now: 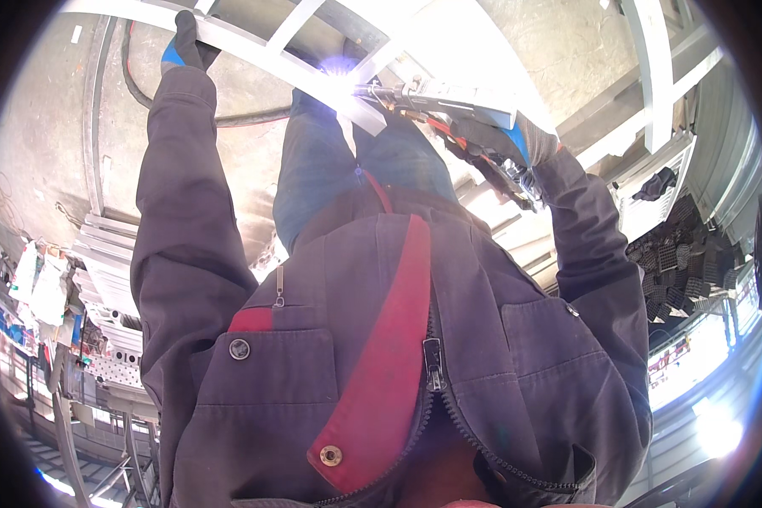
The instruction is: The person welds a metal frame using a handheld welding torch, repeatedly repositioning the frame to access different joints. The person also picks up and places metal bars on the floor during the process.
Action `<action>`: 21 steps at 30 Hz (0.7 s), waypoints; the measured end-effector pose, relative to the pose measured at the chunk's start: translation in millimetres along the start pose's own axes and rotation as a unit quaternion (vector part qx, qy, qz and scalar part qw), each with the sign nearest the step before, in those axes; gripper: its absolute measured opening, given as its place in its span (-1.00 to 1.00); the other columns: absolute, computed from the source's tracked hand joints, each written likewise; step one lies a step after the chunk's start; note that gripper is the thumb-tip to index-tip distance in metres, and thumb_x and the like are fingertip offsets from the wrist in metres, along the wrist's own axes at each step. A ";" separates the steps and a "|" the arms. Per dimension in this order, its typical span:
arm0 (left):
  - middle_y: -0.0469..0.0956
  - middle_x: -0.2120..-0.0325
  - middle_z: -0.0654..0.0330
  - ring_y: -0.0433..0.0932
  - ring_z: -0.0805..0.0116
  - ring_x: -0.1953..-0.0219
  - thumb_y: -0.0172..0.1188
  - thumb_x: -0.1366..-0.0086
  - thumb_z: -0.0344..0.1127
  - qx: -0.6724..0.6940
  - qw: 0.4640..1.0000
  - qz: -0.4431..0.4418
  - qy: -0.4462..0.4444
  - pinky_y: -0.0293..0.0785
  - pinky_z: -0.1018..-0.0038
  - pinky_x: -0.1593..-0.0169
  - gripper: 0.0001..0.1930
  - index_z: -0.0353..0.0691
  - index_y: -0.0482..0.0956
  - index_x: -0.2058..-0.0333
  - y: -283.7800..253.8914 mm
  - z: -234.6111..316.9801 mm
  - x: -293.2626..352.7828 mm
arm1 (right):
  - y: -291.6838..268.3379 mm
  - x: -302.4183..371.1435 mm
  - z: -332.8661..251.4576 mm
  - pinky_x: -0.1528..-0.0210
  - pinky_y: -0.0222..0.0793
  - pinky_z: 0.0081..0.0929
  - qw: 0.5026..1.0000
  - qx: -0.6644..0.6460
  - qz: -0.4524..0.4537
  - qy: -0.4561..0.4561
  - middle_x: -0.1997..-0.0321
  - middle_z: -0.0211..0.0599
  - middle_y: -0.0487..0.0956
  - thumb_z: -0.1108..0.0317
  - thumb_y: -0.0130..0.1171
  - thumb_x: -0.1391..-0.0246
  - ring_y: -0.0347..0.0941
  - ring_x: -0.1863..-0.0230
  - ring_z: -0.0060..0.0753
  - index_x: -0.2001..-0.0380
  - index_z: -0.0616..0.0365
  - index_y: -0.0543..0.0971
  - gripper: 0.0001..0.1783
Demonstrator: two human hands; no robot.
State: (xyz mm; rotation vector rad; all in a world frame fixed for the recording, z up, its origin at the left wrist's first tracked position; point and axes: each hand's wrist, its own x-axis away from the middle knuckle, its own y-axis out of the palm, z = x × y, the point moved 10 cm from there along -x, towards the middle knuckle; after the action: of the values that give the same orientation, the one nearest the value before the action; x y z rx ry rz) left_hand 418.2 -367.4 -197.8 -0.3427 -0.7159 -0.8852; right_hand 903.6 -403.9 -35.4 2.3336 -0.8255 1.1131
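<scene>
My right hand (529, 140), in a dark glove with a blue patch, is closed around the grip of a handheld welding torch (453, 100). The torch's narrow nozzle points left, and a bright welding flash (340, 80) burns at its tip, against a pale metal frame (262, 52) of joined square bars. Glare hides the exact joint. My left hand (193, 49), gloved likewise, grips the long bar of this frame further left, its fingers partly hidden by the bar. Below the torch hang a red-and-black cable (474, 152) and metal fittings.
A dark hose (135, 89) runs along the concrete floor (51, 110) at the left. Stacked metal profiles (110, 262) stand by my left arm. At the right lie a pile of dark square tube pieces (681, 258) and another pale frame bar (654, 76).
</scene>
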 end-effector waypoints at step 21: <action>0.55 -0.04 -0.16 0.58 0.02 -0.11 0.25 -0.34 0.16 0.005 1.000 -0.003 0.001 0.55 0.24 -0.26 -0.21 -0.46 0.32 -0.22 -2.1 3.2 -0.1 | -2.3 7.4 -6.3 0.50 0.31 -0.60 1.000 -0.022 -0.002 -0.005 0.41 -0.40 0.54 -0.04 -0.02 -0.37 0.39 0.52 -0.56 -0.06 0.33 0.54 -0.42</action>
State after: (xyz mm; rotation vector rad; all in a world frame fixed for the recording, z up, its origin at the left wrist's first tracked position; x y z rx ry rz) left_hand 415.1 -366.8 -195.6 -0.3317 -0.7202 -0.8869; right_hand 905.5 -400.9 -26.0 2.3055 -0.8399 1.0721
